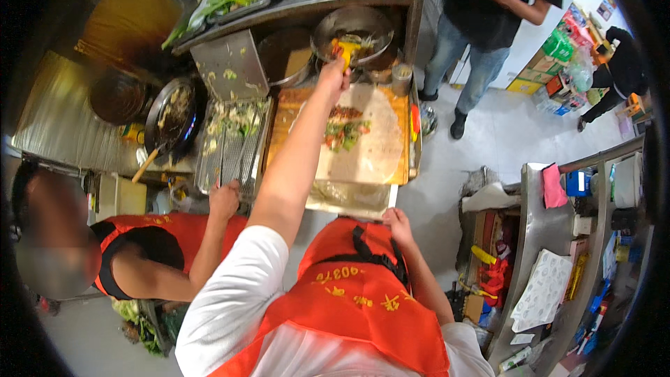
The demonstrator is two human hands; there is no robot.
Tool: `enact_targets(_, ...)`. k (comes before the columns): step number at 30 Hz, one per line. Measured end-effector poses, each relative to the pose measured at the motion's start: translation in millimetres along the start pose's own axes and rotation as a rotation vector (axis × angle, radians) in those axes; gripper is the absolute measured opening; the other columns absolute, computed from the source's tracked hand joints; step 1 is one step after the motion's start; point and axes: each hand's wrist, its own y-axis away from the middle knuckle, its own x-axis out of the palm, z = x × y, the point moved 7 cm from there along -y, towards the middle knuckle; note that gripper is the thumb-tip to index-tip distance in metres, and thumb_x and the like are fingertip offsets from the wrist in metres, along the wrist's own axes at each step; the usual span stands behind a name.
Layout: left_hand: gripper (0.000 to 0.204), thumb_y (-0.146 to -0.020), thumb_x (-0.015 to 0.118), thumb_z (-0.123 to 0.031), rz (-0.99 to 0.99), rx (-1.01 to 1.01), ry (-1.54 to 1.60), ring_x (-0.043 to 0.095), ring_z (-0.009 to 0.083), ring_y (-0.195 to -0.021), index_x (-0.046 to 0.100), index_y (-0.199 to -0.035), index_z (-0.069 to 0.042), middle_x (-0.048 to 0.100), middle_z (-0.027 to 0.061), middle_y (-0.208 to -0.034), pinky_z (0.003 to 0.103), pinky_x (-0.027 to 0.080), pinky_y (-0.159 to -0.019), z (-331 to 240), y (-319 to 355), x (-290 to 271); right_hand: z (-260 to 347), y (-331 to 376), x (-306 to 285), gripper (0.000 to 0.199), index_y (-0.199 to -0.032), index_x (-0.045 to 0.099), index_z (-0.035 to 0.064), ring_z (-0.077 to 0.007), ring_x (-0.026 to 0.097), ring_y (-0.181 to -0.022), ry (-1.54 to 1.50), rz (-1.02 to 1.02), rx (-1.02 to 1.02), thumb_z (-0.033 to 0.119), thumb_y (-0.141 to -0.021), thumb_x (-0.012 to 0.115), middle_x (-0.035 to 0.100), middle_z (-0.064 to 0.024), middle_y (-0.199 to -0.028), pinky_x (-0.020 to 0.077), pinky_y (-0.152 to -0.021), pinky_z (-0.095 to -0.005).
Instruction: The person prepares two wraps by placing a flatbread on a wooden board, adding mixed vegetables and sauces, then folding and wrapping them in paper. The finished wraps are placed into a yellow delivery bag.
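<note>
My left hand (336,77), arm stretched forward, is closed around a yellow-handled utensil (345,52). Its working end is over a round metal bowl (375,26) holding shredded food. Below that arm a large thin flatbread (380,136) lies on a wooden board (285,122). Chopped green and reddish filling (347,141) and a brown crumbly strip (343,113) rest on the flatbread, partly hidden by my forearm. My right hand (398,227) is low by my apron, its fingers curled at the corner of a shallow metal tray (352,197) under the board's near edge.
Left of me, a co-worker's hand (224,200) is at a wire rack (230,153) with food scraps. Beyond it stands a dark wok (171,115) with a wooden-handled tool. A person (488,14) stands ahead right. Metal shelving (534,237) is at right.
</note>
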Motion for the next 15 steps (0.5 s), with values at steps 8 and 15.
enact_targets(8,0.033,-0.102,0.045,-0.034,-0.290,0.203,-0.043,0.040,0.0065,-0.054,0.062,-0.109,-0.006,0.048,-0.0014,-0.066,0.023,0.031,-0.047,68,113,-91,2,-28,0,0.037,-0.126,0.052,0.0045,-0.0133,0.058,-0.092,0.038,-0.139,0.069,0.028,-0.098,0.058,0.061,-0.0062,-0.114,0.0479,-0.073,-0.0276)
enact_targets(15,0.047,-0.093,0.066,-0.034,-0.719,-0.296,-0.096,0.048,0.0056,-0.077,0.047,-0.127,-0.008,0.055,-0.0019,-0.096,0.027,0.043,-0.067,251,222,-226,33,-70,49,0.058,-0.139,0.038,0.0069,-0.0207,0.048,-0.120,-0.161,-0.139,0.066,0.031,-0.094,0.066,0.048,-0.0082,-0.135,0.0420,-0.097,-0.0404)
